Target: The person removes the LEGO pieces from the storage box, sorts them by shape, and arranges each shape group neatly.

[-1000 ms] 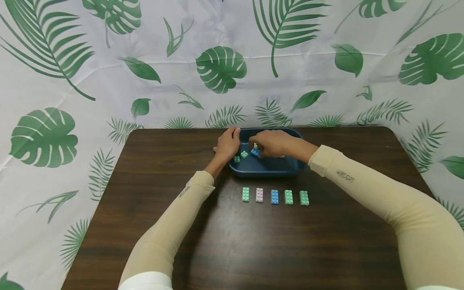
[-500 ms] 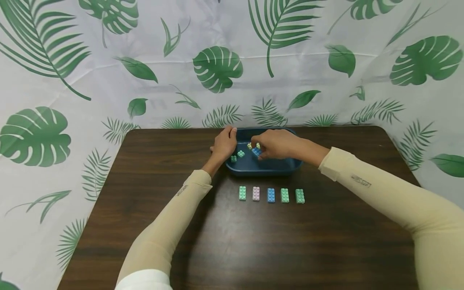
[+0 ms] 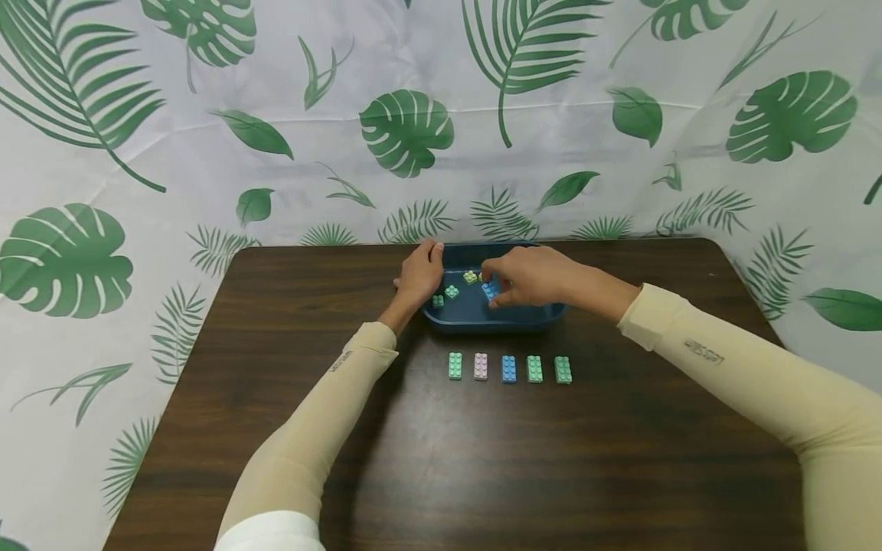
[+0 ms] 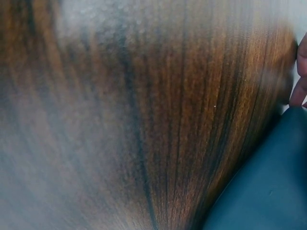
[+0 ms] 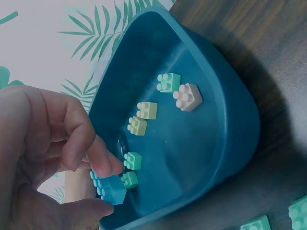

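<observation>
My right hand [image 3: 534,275] pinches a blue toy brick [image 5: 113,189] between thumb and fingertips, over the inside of a dark blue tray [image 3: 492,327]. At the tray's left end, my left hand [image 3: 420,272] grips the rim; only a few of its fingertips [image 4: 302,60] show in the left wrist view. Inside the tray lie small square bricks: green ones near the left end, such as a green brick [image 5: 133,161], two pale yellow ones including a yellow brick [image 3: 470,277], and further along another green brick [image 5: 169,83] beside a pale pink brick [image 5: 188,97].
In front of the tray, several longer bricks stand in a row on the dark wooden table [image 3: 441,459]: a light green brick [image 3: 455,366], a pink brick [image 3: 481,366], a blue brick [image 3: 508,369] and more green ones. A leaf-patterned cloth [image 3: 289,168] hangs behind the table.
The right hand has shifted slightly right relative to the tray with the blue brick, uncovering yellow bricks. The left hand stays at the rim. The whole head view has drifted a little.
</observation>
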Demonstrator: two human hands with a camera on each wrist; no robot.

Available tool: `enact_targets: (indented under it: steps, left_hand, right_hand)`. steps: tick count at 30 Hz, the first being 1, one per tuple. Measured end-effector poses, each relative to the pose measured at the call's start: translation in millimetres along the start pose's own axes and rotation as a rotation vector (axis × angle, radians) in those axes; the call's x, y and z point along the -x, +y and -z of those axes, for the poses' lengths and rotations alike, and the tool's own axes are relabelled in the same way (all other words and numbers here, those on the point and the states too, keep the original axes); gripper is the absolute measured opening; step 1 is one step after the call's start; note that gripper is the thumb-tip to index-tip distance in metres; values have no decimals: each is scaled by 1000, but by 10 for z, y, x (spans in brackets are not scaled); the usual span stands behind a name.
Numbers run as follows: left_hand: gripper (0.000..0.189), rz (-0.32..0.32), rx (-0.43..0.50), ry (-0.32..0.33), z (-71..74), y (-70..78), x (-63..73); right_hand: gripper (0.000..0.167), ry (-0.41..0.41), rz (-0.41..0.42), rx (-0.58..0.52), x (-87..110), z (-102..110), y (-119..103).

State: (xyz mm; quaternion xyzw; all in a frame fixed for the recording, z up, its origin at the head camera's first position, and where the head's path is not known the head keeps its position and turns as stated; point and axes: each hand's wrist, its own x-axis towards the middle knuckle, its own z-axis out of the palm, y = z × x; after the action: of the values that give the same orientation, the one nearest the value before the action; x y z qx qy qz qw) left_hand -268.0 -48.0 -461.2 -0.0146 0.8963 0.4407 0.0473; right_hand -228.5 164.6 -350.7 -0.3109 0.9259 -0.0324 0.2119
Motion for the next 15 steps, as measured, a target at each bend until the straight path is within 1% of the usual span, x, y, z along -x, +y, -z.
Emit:
enact_targets:
  steps: [1,7,8,15]
  left_hand:
    - [36,0,-9,3,-13,-10,-21]
    - [37,2,-21,2,-32,8,-22]
    - [37,1,-16,0,-25,19,-3]
    - [37,4,-20,11,-6,15,7]
  right_hand:
    - [47,-3,0,-3,13,-3,2]
    - [47,10,1,-2,92,-16,-2]
    - [47,15,3,-1,108,-17,-2]
    - [43,27,0,-31,253,-64,65]
